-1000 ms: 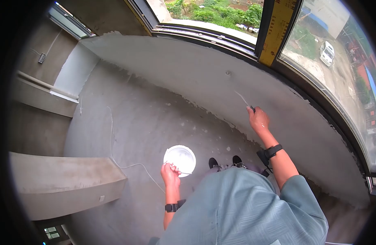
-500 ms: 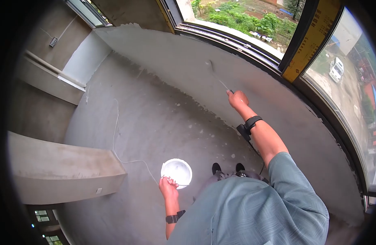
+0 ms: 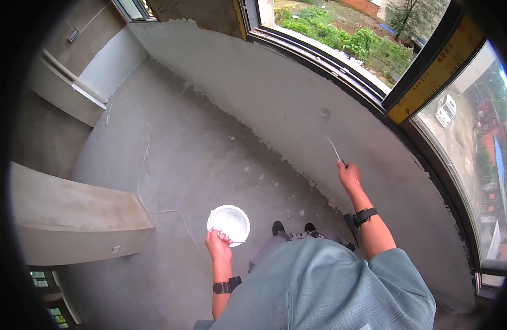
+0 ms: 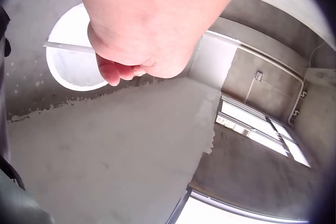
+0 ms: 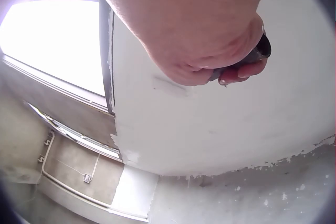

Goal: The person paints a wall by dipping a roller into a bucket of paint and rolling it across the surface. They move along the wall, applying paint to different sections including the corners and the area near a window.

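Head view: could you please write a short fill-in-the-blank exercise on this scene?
Beside the left hand is a round, white ____.
The right hand has its grip around a tool's dark ____.
The person's shoes are ____.
Outside the window, the parked vehicle is ____.

Missing words: bucket; handle; black; white.
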{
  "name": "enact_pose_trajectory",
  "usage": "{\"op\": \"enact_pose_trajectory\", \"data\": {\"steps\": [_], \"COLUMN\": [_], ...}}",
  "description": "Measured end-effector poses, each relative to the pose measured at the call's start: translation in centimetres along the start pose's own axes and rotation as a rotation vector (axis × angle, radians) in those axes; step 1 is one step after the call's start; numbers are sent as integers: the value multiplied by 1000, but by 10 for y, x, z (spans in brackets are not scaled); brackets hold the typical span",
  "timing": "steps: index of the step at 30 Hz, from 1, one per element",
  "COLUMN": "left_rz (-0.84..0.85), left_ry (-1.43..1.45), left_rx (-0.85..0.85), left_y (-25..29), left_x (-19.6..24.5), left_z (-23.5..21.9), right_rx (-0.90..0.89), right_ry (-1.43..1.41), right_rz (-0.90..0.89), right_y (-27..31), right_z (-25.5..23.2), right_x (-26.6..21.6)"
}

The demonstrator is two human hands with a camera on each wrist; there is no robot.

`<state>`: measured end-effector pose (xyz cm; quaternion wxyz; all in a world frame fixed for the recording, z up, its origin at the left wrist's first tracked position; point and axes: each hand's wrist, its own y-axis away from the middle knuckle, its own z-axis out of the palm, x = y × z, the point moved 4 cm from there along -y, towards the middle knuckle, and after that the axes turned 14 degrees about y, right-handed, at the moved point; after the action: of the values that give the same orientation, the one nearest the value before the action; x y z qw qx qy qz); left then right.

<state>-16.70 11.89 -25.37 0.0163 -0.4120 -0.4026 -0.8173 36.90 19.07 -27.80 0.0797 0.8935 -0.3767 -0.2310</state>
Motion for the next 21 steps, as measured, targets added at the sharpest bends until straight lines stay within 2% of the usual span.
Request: {"op": "enact_pose_trajectory", "data": {"steps": [4,8,13,15,18,21], "left_rz": [-19,-11,22,30,33,29], "left_ry": [-10,-25,-84,-95,-121,-140], "left_rx": [-22,-27,-46,-29,-41,-44], "left_y": [-2,5,10,12,12,12], "left_x": [1,6,15,17,19,24], "left_z": [0,4,3,1,-2,1], "right_rx": [102,-99,-193,-271,-219,-93], "right_ry": [15,-70,-99,-105,-146,-146], "right_rz": [-81,-42,31,67,70,4], "right_y": [-23,-46,-46,-39,-32,-18], "right_z": [10,20,22,17,19,16], "right_x": [-30,-101,-158,-158,-136,-100]}}
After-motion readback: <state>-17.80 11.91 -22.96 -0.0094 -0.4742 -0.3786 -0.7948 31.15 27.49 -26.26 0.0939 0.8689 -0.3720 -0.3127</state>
